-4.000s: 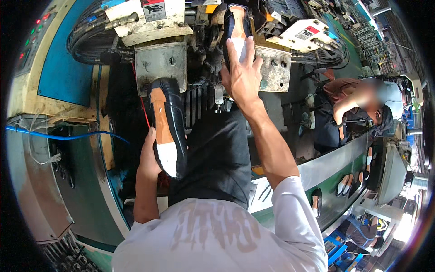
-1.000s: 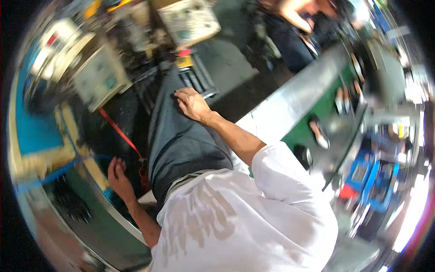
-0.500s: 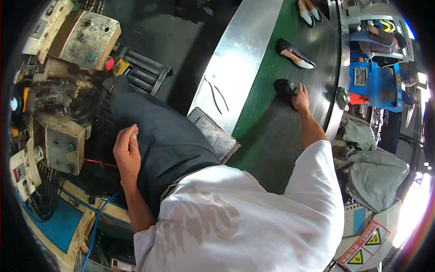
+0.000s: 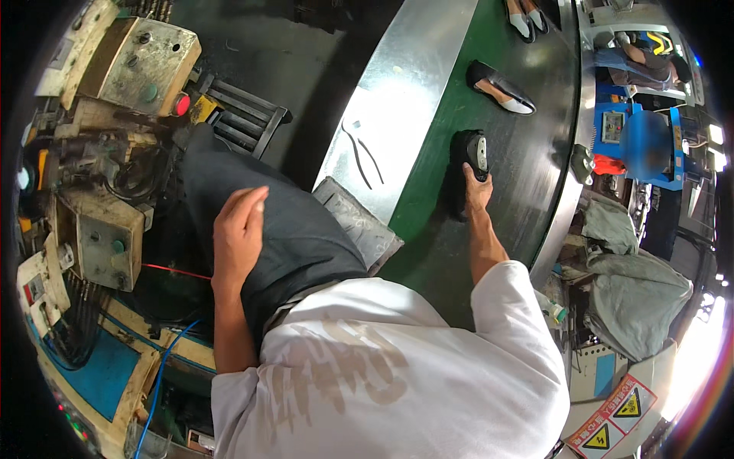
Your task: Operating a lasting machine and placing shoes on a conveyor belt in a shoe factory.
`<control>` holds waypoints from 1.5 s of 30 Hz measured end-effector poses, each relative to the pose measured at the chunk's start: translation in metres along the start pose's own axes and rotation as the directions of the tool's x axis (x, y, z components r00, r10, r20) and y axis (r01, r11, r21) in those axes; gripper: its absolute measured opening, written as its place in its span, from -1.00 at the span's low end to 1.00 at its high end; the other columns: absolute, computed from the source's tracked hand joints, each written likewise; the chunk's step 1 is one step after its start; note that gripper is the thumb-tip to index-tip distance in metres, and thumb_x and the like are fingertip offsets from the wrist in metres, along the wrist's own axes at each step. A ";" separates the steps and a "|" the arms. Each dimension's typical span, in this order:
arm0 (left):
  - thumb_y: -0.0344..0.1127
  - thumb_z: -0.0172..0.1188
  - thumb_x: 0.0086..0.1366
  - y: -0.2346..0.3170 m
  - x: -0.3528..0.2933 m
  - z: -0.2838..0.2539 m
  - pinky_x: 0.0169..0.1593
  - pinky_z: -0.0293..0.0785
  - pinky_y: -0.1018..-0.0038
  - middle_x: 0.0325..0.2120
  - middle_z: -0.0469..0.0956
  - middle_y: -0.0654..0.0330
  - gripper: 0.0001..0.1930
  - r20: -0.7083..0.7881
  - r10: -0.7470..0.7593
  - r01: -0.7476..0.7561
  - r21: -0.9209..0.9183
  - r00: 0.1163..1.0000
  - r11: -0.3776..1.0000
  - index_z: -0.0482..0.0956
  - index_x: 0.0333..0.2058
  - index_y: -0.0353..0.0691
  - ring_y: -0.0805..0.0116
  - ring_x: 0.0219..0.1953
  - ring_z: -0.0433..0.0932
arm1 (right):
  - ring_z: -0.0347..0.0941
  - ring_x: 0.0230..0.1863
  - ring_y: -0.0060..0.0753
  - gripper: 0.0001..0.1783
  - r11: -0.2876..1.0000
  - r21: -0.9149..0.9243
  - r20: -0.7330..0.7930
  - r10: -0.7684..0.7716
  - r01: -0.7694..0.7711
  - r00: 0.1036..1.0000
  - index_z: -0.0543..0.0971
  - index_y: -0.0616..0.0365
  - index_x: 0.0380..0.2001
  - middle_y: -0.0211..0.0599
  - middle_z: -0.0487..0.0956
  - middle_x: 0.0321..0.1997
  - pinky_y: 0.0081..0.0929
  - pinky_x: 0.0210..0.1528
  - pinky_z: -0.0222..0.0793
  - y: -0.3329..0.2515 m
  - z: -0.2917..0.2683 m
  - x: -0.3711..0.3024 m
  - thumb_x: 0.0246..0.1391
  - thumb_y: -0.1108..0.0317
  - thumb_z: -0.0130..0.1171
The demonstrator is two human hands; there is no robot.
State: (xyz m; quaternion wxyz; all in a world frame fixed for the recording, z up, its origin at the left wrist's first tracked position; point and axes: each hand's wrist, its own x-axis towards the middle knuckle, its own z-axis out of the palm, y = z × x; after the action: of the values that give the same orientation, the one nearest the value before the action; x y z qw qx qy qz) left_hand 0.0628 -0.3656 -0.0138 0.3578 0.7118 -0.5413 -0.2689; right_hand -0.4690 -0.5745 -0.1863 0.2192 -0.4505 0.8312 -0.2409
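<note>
On the dark green conveyor belt (image 4: 436,199), my right hand (image 4: 479,191) grips one end of a black shoe (image 4: 462,162). A pale plate with small dark spots shows on its upturned side; the rest is dark against its shadow. Farther along the belt lies a black flat shoe (image 4: 501,88) with a light insole, and beyond it a pair of similar shoes (image 4: 526,19). My left hand (image 4: 238,233) hovers over my dark trouser leg, its fingers loosely extended and no object visible in them.
Pincers (image 4: 362,154) with dark handles rest on the metal ledge (image 4: 397,84) left of the belt. A grey padded block (image 4: 359,222) lies nearer me. Worn control boxes (image 4: 141,65) stand at left; a person (image 4: 642,67) works beyond the belt.
My right hand has drawn left and nearer, and the shoe in it has turned so its pale plate shows. My left hand has moved up and right, its fingers straightening.
</note>
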 end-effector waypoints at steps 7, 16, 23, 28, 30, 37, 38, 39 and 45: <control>-0.51 0.20 0.57 0.008 0.019 -0.002 0.11 0.66 0.35 0.06 0.71 -0.01 -0.60 0.084 0.109 -0.079 -0.298 0.991 0.951 0.59 0.33 -0.31 0.20 0.02 0.77 | 0.70 0.14 -0.11 -0.30 0.530 0.566 0.736 0.020 -0.631 0.677 0.67 0.08 0.26 -0.17 0.76 0.15 0.00 0.30 0.60 -0.034 0.004 -0.061 0.32 -0.24 0.42; -0.33 0.31 0.57 -0.005 0.034 -0.078 0.35 0.57 0.24 0.47 0.42 0.05 -0.37 -0.159 0.101 -0.160 -0.421 0.982 0.893 0.39 0.54 -0.14 0.16 0.38 0.55 | 0.73 0.06 -0.13 -0.23 0.595 0.266 0.909 -0.416 -0.759 -0.008 0.65 0.05 0.28 -0.17 0.77 0.12 -0.11 0.20 0.67 -0.277 0.107 -0.278 0.31 -0.34 0.33; -0.43 0.28 0.49 -0.060 -0.031 -0.107 -0.11 0.66 0.17 -0.18 0.72 -0.06 -0.79 -0.571 0.005 0.105 0.160 0.821 0.982 0.74 0.04 -0.26 -0.09 -0.18 0.76 | 0.54 0.37 -0.05 -0.13 0.933 0.360 0.928 -0.361 -0.033 -0.091 0.42 0.27 0.50 0.00 0.57 0.44 -0.12 0.49 0.43 -0.311 0.128 -0.331 0.41 -0.16 0.35; -0.35 0.27 0.51 -0.119 -0.046 -0.085 -0.14 0.61 0.00 -0.27 0.71 -0.18 -0.83 -0.571 -0.210 0.290 0.051 0.794 0.956 0.74 -0.09 -0.31 -0.31 -0.17 0.71 | 0.31 0.47 0.35 0.01 -0.256 0.383 0.694 -0.554 0.888 -0.459 0.33 -0.37 0.63 0.27 -0.05 0.75 0.05 0.44 0.51 -0.298 0.038 -0.369 0.15 0.10 0.56; -0.33 0.27 0.52 -0.109 -0.042 -0.087 -0.14 0.60 -0.01 -0.25 0.71 -0.21 -0.81 -0.562 -0.202 0.266 0.033 0.802 0.963 0.75 -0.07 -0.33 -0.32 -0.18 0.71 | 0.40 0.29 0.33 -0.03 -0.216 0.382 0.671 -0.604 0.899 -0.430 0.41 -0.60 0.56 0.25 -0.10 0.76 -0.01 0.14 0.71 -0.281 0.045 -0.361 0.10 0.13 0.59; -0.26 0.26 0.51 -0.126 -0.045 -0.084 -0.10 0.60 -0.05 -0.26 0.71 -0.24 -0.78 -0.542 -0.238 0.241 -0.066 0.806 0.968 0.76 -0.13 -0.29 -0.33 -0.14 0.70 | 0.37 0.29 0.49 -0.10 -0.263 0.458 0.577 -0.638 0.849 -0.509 0.55 -0.71 0.44 0.10 -0.07 0.79 0.08 0.05 0.76 -0.261 0.064 -0.345 0.02 0.16 0.62; -0.26 0.26 0.51 -0.133 -0.047 -0.086 -0.10 0.60 -0.05 -0.26 0.71 -0.24 -0.78 -0.547 -0.238 0.240 -0.069 0.803 0.968 0.76 -0.13 -0.29 -0.33 -0.14 0.70 | 0.41 0.25 0.42 -0.16 -0.296 0.478 0.496 -0.687 0.827 -0.532 0.66 -0.59 0.34 0.15 0.07 0.74 0.05 0.03 0.71 -0.262 0.067 -0.348 -0.09 0.21 0.62; -0.24 0.25 0.51 -0.139 -0.050 -0.088 -0.08 0.61 -0.04 -0.24 0.71 -0.24 -0.77 -0.520 -0.289 0.277 -0.103 0.804 0.955 0.77 -0.10 -0.28 -0.33 -0.12 0.71 | 0.40 0.25 0.43 -0.16 -0.302 0.488 0.490 -0.681 0.819 -0.544 0.66 -0.59 0.35 0.15 0.07 0.75 0.06 0.05 0.70 -0.263 0.071 -0.349 -0.08 0.21 0.61; -0.13 0.17 0.63 -0.158 -0.058 -0.101 0.00 0.65 0.20 -0.07 0.81 -0.09 -0.62 -0.378 -0.444 0.415 -0.159 0.813 0.896 0.77 0.12 -0.30 -0.05 -0.01 0.79 | 0.40 0.25 0.46 -0.16 -0.264 0.530 0.525 -0.644 0.806 -0.557 0.63 -0.60 0.38 0.17 0.05 0.75 0.14 0.16 0.65 -0.279 0.074 -0.357 -0.03 0.22 0.60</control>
State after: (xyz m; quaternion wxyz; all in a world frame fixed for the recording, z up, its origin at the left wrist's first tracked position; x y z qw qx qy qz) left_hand 0.2164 -0.2632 -0.0798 0.4163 0.8426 -0.2709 -0.2082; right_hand -0.0691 -0.4175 -0.0252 0.1936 -0.9802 -0.0353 -0.0201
